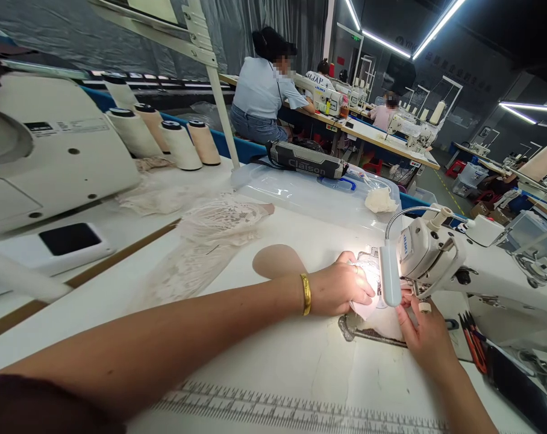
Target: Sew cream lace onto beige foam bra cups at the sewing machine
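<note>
My left hand (341, 288), with a gold bangle on its wrist, lies on a small pale fabric piece (368, 283) and pinches it just left of the needle area of the white sewing machine (463, 265). My right hand (425, 334) presses the same fabric from the near side, its fingers partly hidden under the machine head. A lamp on a flexible neck (390, 274) lights the spot brightly. A beige foam cup (277, 260) rests on the table just left of my left hand.
Lace pieces (210, 235) lie across the white table (273, 361). Thread cones (183, 144) stand at the back left beside another machine (43, 157). A clear plastic box (314, 193) sits behind. Red-handled tools (472, 343) lie at the right. Other people sew at far tables.
</note>
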